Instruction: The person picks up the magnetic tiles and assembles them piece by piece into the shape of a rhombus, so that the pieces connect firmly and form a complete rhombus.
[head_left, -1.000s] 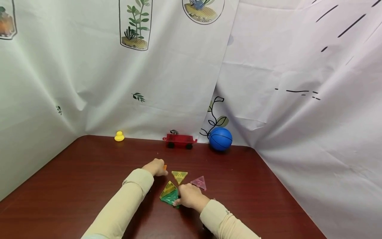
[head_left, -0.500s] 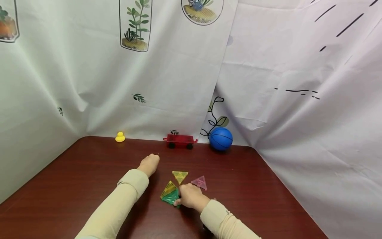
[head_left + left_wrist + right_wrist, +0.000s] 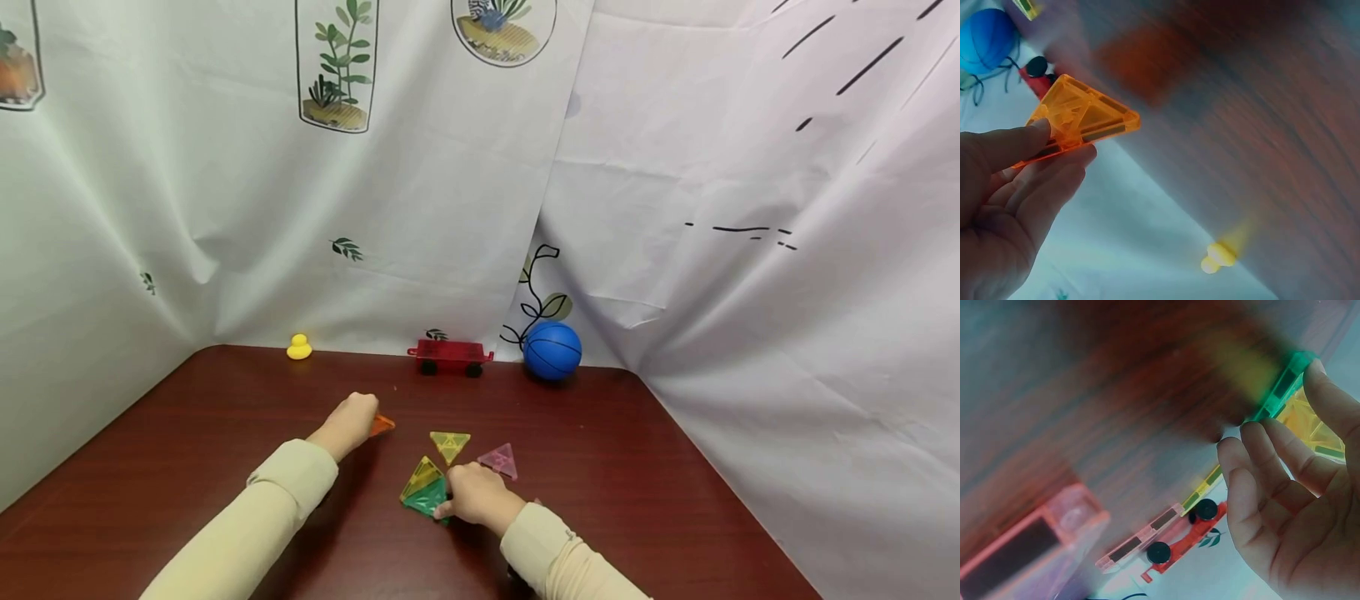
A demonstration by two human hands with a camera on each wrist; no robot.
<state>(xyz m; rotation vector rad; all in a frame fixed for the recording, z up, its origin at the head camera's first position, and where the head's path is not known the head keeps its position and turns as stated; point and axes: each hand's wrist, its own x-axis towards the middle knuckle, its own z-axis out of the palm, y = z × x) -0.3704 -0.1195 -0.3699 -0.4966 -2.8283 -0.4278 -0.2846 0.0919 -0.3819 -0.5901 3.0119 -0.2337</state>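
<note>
My left hand (image 3: 351, 423) pinches an orange triangular magnetic tile (image 3: 1088, 114) between thumb and fingers; in the head view only a corner of that orange tile (image 3: 382, 426) shows past the hand. Nearer the middle, my right hand (image 3: 480, 497) grips the edge of a green magnetic tile (image 3: 424, 498), with the thumb at one end and fingertips at the other in the right wrist view. A yellow tile (image 3: 422, 476) adjoins the green one. Just beyond lie a yellow triangular tile (image 3: 450, 445) and a pink triangular tile (image 3: 501, 459).
Along the back edge of the brown table (image 3: 637, 500) stand a yellow toy duck (image 3: 299, 347), a red wheeled toy car base (image 3: 452, 353) and a blue ball (image 3: 552, 350). Another pinkish tile (image 3: 1035, 544) is close to the right wrist. White printed cloth (image 3: 420, 183) hangs behind.
My left hand has moved left with the orange tile, away from the yellow triangle. My right hand stays at the green tile.
</note>
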